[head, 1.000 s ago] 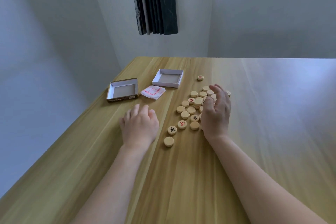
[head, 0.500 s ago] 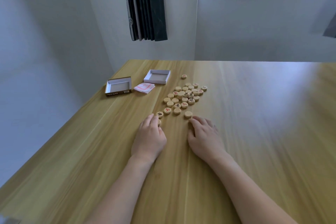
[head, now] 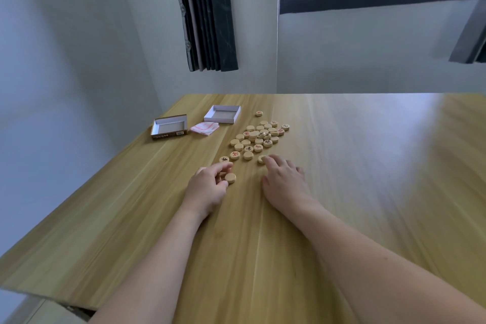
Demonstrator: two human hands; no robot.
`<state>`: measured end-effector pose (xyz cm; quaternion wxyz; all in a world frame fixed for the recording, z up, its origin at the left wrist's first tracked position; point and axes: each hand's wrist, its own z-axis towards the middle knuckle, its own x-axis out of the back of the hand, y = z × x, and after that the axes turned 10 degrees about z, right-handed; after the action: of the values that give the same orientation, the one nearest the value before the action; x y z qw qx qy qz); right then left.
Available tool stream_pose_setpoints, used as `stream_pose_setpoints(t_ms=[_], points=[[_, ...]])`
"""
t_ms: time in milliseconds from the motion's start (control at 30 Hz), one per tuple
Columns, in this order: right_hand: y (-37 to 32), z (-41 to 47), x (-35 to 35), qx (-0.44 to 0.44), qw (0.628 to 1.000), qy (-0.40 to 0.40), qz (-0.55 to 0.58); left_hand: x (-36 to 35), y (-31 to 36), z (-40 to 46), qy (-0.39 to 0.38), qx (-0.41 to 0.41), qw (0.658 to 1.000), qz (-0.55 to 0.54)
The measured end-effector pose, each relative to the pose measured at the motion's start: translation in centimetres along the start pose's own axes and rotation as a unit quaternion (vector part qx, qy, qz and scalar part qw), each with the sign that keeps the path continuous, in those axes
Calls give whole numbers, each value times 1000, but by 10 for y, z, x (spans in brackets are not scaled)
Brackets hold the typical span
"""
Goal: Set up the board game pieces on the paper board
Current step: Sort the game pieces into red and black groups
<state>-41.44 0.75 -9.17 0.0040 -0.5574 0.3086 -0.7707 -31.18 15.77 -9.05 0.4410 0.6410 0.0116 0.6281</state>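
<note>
My left hand [head: 210, 183] pinched a blank round wooden disc [head: 230, 178] on the desk [head: 368, 166], my right hand [head: 282, 179] lay relaxed, fingertips touching another pale disc [head: 261, 159], while the folded red-lined paper board [head: 204, 128] sat far off to the front-left, nearer my left.

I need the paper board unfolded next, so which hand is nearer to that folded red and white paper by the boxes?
Left. The left hand lies below the folded paper, slightly right of it. The right hand sits farther right, beyond the nearest pieces.
</note>
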Motion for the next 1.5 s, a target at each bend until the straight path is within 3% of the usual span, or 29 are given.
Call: stream_pose_setpoints(t_ms=[233,367,533,733,867,933,1200,1333,1400,1500], points=[[11,29,-11,26,999,-25,-8,-1,-4,9,-29,0,1000,-10],[13,29,-13,31,999,13,18,-2,1,9,-3,-10,999,38],[11,27,-12,33,998,36,33,-4,-3,13,28,11,999,-21],[15,29,-9,-27,995,24,94,-11,-5,20,39,12,995,94],[15,30,-10,-39,992,34,113,-9,-7,17,130,66,989,-3],[16,30,-9,-41,988,38,144,-6,-6,13,137,101,985,-20],[20,37,-2,-55,957,68,275,-17,11,17,48,3,997,55],[27,52,-2,-69,942,80,318,-10,18,30,-5,4,1000,-29],[31,62,-3,-54,947,77,308,-2,12,46,17,19,999,-44],[37,79,-9,27,970,62,234,0,6,74,72,-19,997,25]])
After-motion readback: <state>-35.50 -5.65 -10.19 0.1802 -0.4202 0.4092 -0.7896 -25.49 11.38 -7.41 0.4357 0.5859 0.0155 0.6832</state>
